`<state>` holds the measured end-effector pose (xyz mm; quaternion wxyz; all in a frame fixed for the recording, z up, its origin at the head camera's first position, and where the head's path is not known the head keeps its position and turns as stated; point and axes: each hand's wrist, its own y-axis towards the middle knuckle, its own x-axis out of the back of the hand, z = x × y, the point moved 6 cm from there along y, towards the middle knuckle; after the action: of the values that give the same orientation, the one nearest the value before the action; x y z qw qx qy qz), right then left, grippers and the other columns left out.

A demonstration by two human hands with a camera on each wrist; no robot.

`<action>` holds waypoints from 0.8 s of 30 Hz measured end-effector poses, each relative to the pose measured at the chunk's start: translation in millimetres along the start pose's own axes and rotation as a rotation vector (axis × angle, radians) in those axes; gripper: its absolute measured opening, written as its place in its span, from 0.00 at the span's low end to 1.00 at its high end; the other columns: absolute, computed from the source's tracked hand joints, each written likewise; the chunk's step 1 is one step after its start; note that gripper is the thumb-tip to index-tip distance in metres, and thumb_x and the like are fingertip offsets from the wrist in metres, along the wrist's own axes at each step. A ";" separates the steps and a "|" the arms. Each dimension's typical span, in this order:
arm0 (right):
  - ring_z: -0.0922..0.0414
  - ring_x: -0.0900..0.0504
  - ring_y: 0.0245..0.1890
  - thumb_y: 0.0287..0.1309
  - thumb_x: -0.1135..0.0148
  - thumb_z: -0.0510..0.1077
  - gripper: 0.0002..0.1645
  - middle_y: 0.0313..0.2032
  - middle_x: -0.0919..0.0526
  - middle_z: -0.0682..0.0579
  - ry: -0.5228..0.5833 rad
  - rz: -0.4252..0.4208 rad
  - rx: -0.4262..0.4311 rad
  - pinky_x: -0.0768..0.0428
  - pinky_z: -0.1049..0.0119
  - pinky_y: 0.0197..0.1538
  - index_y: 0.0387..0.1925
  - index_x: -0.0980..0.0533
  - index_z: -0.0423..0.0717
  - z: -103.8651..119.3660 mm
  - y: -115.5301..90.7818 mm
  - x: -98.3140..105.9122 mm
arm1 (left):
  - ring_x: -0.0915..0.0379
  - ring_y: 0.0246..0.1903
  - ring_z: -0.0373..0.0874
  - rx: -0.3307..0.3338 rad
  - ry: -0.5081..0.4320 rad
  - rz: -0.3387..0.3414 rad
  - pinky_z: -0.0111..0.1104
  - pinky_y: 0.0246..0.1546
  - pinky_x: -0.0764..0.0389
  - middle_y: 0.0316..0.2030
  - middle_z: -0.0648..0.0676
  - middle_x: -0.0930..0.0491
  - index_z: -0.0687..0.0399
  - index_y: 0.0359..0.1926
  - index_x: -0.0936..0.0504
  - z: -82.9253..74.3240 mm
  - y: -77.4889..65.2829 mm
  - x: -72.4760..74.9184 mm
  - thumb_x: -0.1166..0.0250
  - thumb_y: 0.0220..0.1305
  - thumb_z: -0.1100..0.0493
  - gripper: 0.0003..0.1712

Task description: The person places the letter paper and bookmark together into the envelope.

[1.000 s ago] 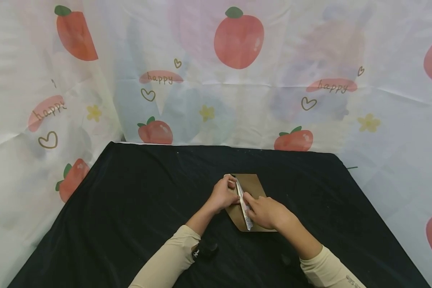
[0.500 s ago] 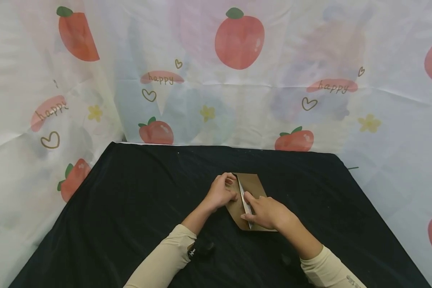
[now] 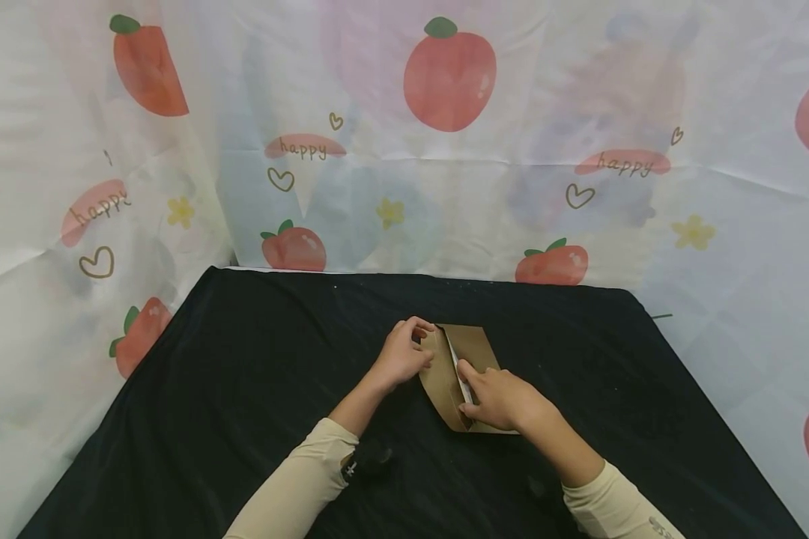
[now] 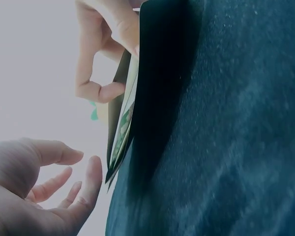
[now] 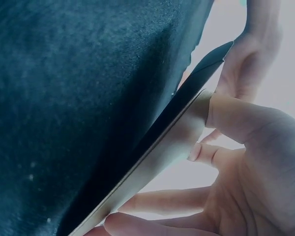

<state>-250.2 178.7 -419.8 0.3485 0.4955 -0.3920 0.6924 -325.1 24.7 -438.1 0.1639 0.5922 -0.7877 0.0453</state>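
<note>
A brown paper envelope [image 3: 477, 343] lies on the black cloth with its flap [image 3: 438, 382] folded out to the left. White paper [image 3: 455, 354] shows as a thin strip in its mouth; from the side, the left wrist view shows green print [image 4: 122, 129] on the contents. My right hand [image 3: 505, 397] grips the envelope at its mouth, the thumb at the near end and a finger by the white strip. Over the flap's far left corner is my left hand [image 3: 404, 350], fingers loosely bent; in the left wrist view this hand [image 4: 49, 191] holds nothing and stands apart from the envelope.
Black cloth [image 3: 297, 359] covers the table around the envelope. Behind and to the left hang pale curtains [image 3: 445, 195] printed with fruit. A small dark object [image 3: 377, 458] sits beside the left sleeve [image 3: 303, 479].
My left hand has let go of the envelope's mouth and moved left and away. The white paper shows less in the mouth, lower inside the envelope. My right hand has stayed nearly in place.
</note>
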 end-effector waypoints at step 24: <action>0.41 0.18 0.37 0.58 0.27 0.64 0.37 0.29 0.21 0.45 -0.090 -0.024 0.015 0.18 0.43 0.37 0.61 0.28 0.51 2.6 0.2 -4.2 | 0.21 0.31 0.45 0.027 0.097 -0.019 0.36 0.29 0.14 0.48 0.62 0.27 0.66 0.56 0.22 11.8 -7.0 32.8 0.31 0.64 0.70 0.19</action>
<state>-248.1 176.0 -423.3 0.3350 0.5337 -0.3960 0.6680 -328.9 -10.6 -439.9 0.1944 0.5990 -0.7724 0.0829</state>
